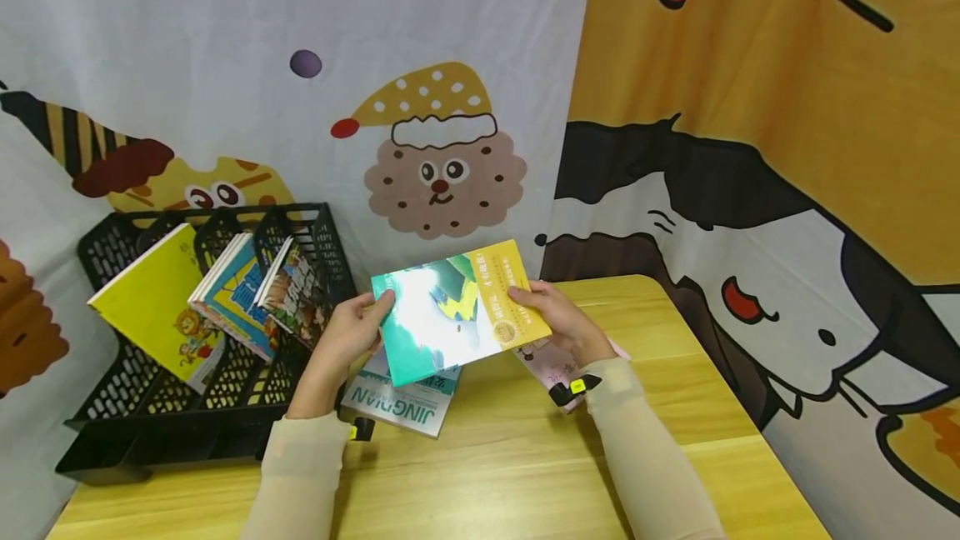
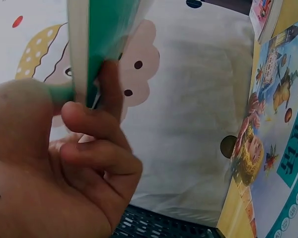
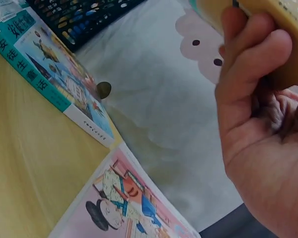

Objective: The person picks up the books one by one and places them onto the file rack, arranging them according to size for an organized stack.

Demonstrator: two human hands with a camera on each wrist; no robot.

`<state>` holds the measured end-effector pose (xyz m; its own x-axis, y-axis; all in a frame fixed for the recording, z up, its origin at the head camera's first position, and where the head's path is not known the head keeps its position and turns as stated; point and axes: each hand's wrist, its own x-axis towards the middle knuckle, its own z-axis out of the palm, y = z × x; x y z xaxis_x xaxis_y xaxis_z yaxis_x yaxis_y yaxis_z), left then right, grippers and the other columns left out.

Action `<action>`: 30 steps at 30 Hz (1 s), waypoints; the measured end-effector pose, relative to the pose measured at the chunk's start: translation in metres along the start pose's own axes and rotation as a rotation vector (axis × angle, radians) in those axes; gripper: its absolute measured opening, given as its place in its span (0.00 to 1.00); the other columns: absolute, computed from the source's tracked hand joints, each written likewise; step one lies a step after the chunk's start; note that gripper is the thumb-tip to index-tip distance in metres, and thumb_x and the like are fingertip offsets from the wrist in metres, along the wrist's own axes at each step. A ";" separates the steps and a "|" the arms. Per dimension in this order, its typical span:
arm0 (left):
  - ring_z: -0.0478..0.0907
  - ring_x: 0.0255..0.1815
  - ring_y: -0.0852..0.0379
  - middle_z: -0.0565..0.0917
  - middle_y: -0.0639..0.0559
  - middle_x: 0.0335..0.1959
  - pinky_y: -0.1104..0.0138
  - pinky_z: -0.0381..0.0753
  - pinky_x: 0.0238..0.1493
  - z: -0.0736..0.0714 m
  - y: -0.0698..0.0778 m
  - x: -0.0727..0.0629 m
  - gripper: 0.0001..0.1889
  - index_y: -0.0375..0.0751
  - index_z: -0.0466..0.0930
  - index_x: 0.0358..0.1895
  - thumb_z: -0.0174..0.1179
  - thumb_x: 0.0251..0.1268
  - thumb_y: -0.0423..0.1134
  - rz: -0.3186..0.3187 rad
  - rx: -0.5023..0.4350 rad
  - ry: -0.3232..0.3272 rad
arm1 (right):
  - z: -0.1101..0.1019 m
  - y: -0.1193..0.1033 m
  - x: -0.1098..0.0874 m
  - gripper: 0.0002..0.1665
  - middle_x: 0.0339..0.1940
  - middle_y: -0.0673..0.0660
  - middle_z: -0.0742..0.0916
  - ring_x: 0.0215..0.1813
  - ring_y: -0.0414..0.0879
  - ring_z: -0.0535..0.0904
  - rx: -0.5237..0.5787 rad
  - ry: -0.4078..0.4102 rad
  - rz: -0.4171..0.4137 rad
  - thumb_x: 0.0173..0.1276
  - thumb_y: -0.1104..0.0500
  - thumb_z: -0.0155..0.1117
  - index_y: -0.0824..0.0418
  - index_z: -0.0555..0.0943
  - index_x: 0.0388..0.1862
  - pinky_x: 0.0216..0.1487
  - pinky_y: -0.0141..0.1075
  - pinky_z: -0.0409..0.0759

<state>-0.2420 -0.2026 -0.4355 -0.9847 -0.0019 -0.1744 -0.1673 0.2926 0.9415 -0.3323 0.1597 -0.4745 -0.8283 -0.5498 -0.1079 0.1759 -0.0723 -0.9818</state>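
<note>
A book with a green and yellow cover (image 1: pixel 450 315) is held up over the table, tilted, with glare across its front. At its left edge my left hand (image 1: pixel 349 332) pinches it, thumb on the cover and fingers behind. My right hand (image 1: pixel 558 319) grips the yellow right end the same way. In the left wrist view the green book's edge (image 2: pixel 79 49) sits between thumb and curled fingers. Beneath it on the table lies a thick book with a teal and white spine (image 1: pixel 405 402). A pink book (image 1: pixel 543 361) lies under my right hand, partly hidden by it.
A black rack (image 1: pixel 187 436) with slotted compartments stands at the table's left. It holds a yellow book (image 1: pixel 161 298), several thin blue-covered books (image 1: pixel 243 298) and another small group of books (image 1: pixel 296 290). A printed curtain (image 1: pixel 420 15) hangs behind the wooden table (image 1: pixel 480 482).
</note>
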 end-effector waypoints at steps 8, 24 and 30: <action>0.90 0.39 0.60 0.91 0.40 0.53 0.65 0.89 0.43 0.008 0.000 0.000 0.31 0.40 0.67 0.84 0.51 0.92 0.55 0.068 0.015 -0.037 | -0.001 0.004 0.003 0.20 0.42 0.51 0.95 0.39 0.42 0.94 0.036 0.019 -0.046 0.91 0.44 0.54 0.56 0.86 0.57 0.38 0.34 0.91; 0.89 0.37 0.59 0.93 0.43 0.48 0.65 0.89 0.42 -0.013 -0.001 -0.003 0.31 0.38 0.79 0.77 0.58 0.87 0.57 0.042 0.068 -0.062 | -0.010 0.001 -0.008 0.18 0.42 0.56 0.95 0.33 0.42 0.89 -0.335 -0.307 0.021 0.90 0.53 0.58 0.63 0.88 0.59 0.29 0.37 0.83; 0.77 0.23 0.61 0.83 0.59 0.25 0.67 0.77 0.29 -0.013 0.001 -0.004 0.30 0.41 0.88 0.63 0.56 0.85 0.64 0.060 0.065 0.152 | -0.002 0.001 -0.002 0.19 0.40 0.57 0.93 0.34 0.45 0.88 -0.412 -0.170 -0.045 0.90 0.49 0.59 0.62 0.88 0.59 0.35 0.44 0.87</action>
<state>-0.2385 -0.2143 -0.4303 -0.9897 -0.1256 -0.0683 -0.1095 0.3581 0.9272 -0.3309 0.1623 -0.4757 -0.7250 -0.6852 -0.0697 -0.1137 0.2189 -0.9691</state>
